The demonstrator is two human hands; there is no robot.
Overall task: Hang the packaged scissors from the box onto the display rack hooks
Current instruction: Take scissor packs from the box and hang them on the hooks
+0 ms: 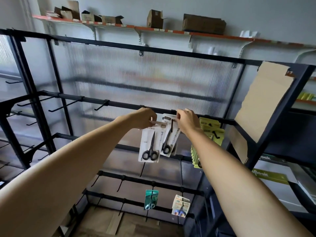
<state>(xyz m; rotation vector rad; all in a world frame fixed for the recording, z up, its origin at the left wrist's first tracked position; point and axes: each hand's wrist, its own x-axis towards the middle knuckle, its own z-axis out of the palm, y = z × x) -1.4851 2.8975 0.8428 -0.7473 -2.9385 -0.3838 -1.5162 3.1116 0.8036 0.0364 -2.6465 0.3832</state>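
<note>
Left hand [145, 118], fingers curled, pinches the top edge of a flat white scissors card [149, 144] bearing black-handled scissors. Right hand [187, 119] pinches the top of a second card [169, 134] at a black metal hook [171, 125] on the rack bar [119, 104], before ribbed translucent panelling [145, 74].

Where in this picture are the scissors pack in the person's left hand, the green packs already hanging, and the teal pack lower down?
Scissors pack [149, 147]: head view, on the white card beside the black blades.
Green packs [209, 124]: head view, on the front card's top.
Teal pack [151, 199]: head view, on the card's middle.
</note>
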